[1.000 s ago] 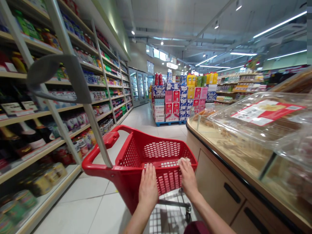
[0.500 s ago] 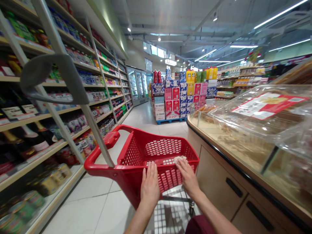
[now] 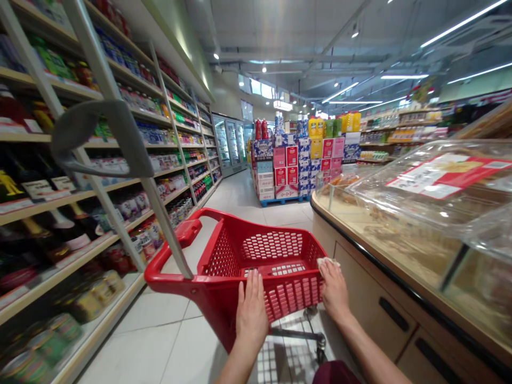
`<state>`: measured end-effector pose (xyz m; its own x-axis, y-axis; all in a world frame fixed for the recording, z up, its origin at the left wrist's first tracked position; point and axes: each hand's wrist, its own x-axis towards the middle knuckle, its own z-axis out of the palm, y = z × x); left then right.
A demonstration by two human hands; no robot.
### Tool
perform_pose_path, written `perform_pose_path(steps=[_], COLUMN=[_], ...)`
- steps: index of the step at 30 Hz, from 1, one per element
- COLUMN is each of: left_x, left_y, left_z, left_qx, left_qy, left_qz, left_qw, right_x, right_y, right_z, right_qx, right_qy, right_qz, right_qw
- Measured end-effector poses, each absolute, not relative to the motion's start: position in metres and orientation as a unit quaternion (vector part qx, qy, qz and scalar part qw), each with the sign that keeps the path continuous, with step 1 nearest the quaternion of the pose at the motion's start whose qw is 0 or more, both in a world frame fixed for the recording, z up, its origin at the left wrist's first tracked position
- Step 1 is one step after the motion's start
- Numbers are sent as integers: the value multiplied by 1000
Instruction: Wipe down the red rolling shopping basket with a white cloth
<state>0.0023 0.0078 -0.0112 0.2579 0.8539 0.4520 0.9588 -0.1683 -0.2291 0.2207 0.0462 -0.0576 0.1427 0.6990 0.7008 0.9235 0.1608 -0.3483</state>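
A red plastic shopping cart [image 3: 224,290] with perforated basket walls stands in front of me, its handle toward the left. My left hand [image 3: 253,309] lies flat against the near side of the basket, fingers stretched together and pointing up to the rim. My right hand [image 3: 335,288] is at the basket's right corner. It presses a crumpled white cloth [image 3: 328,262] onto the rim, the fingers folded over it. A grey metal pole [image 3: 160,213] with a grey plastic loop [image 3: 140,154] rises beside the cart's handle.
Shelves [image 3: 120,234] of bottles and cans line the left. At right, a wooden counter [image 3: 370,298] with glass edging and clear plastic food boxes [image 3: 448,181] stands close to the cart. Stacked drink cartons [image 3: 286,168] sit on a blue pallet [image 3: 280,202] ahead, with glass-door fridges [image 3: 230,141] beyond.
My right hand has slid the cloth rightward along the rim to the basket's corner. My left hand stays on the near side. The view has shifted slightly.
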Motion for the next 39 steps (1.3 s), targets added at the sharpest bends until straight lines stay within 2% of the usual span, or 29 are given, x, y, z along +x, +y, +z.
perform_pose_path(steps=[2,6,12,18,23,29,35,39], left_x=[3,0,0,1,2,3,5,8], left_y=[9,11,11,11,10,9,6,6], left_z=[-13,-17,-20,-18,-19,-16,-16,-14], left_qx=[-750,-753,-750,-753,-754,-756,-755,-752], left_qy=[-606,-598,-599,-597,-596,-598,-603,-611], left_qz=[-112,-116,-118,-119,-124,-129,-128,-127], left_qw=[241,248,255,251,246,231,223,210], right_x=[219,205,227,196,212,180,213,185], right_y=[43,38,47,38,45,38,49,37], right_z=[-58,-58,-64,-61,-62,-52,-56,-55], right_qx=[-633,-523,-635,-500,-602,-483,-607,-529], right_qy=[-642,-751,-629,-761,-656,-777,-649,-736], right_qz=[-131,-110,-127,-108,-123,-101,-118,-106], right_qw=[412,387,431,398,438,390,443,409])
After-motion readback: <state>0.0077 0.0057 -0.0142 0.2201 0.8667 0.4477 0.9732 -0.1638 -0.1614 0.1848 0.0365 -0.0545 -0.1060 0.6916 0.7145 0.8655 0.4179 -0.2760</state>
